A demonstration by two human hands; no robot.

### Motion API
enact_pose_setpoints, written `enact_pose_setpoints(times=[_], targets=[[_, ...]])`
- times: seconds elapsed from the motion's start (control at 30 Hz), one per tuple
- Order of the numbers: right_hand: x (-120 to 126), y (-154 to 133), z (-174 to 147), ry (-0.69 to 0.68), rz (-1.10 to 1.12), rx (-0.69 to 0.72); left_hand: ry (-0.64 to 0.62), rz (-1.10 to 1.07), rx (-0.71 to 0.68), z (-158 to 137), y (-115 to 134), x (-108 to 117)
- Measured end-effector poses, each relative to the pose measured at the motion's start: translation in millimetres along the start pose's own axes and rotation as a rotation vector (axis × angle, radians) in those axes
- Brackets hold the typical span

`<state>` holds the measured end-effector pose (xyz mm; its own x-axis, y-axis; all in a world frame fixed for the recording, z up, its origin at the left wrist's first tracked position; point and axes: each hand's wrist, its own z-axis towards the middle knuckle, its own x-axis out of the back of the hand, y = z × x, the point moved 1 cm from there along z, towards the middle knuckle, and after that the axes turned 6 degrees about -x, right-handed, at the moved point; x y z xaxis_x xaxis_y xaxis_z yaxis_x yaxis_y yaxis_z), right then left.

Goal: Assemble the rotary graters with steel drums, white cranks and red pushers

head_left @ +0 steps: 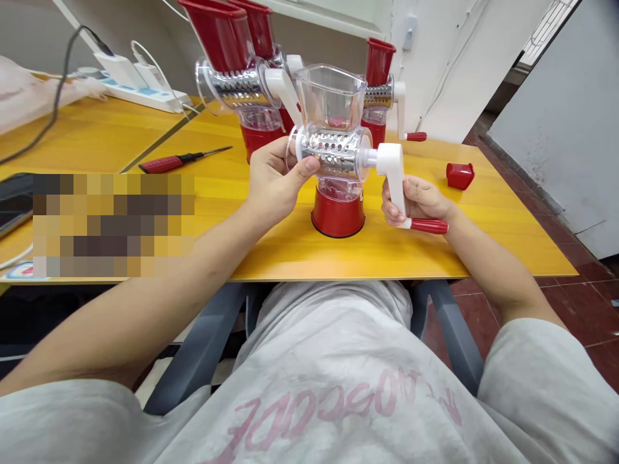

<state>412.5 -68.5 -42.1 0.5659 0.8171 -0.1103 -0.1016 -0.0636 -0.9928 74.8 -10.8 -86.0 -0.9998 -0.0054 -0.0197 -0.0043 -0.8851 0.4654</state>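
Note:
A rotary drum grater stands upright on its red base near the table's front edge. Its clear hopper faces up above the perforated metal drum. My left hand is closed around the open left end of the drum housing, thumb in front and the other fingers partly hidden behind. On the right side, my right hand pinches the white crank, which points down. The crank's red knob sticks out to the right under that hand.
Behind stand more red graters, including one at the right. A red pusher piece lies right. At left are a screwdriver, a power strip with cables, a dark device and a pixelated patch.

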Motion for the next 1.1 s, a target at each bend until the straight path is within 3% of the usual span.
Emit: enact_pose_setpoints(times=[0.2, 0.53, 0.7, 0.83, 1.1], targets=[[3.7, 0.0, -6.6, 0.084, -0.045, -0.058, 0.003, -0.013, -0.009, -1.2, -3.8, 2.9], [-6.3, -6.7, -2.1, 0.032, 0.027, 0.003, -0.025, -0.097, 0.072, 2.5, 3.2, 4.9], [-4.0, -9.1, -1.7, 0.022, 0.027, -0.009, -0.008, -0.179, 0.051, 2.8, 4.0, 1.7], [-1.5, -7.3, 4.2, -0.038, 0.045, -0.003, 0.048, -0.231, 0.148, 2.8, 12.7, -4.4], [5.0, -3.4, 14.0, -0.054, 0.014, -0.015, 0.002, -0.217, 0.193, 3.4, 15.4, -2.3]])
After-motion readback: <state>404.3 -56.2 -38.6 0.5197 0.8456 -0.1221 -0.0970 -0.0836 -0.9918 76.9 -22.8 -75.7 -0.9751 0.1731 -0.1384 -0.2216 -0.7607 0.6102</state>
